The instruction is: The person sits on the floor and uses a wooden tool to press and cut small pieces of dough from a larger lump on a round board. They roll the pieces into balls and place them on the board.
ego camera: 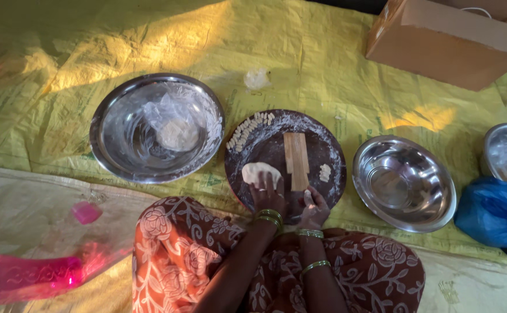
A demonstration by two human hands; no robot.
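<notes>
Pale dough lump [260,171] on round dark floured board [285,157], left hand [266,197] fingers spread flat, touching it. Right hand [313,207] loosely curled, empty, beside ridged wooden strip [296,160]. Shaped dough pieces [246,130] already rowed at far-left rim, a few at right; lump remains.

You see warm sunlight patches on the yellow woven floor mat [323,69]; your lap sits dim, the pink corner glares and blurs.
</notes>
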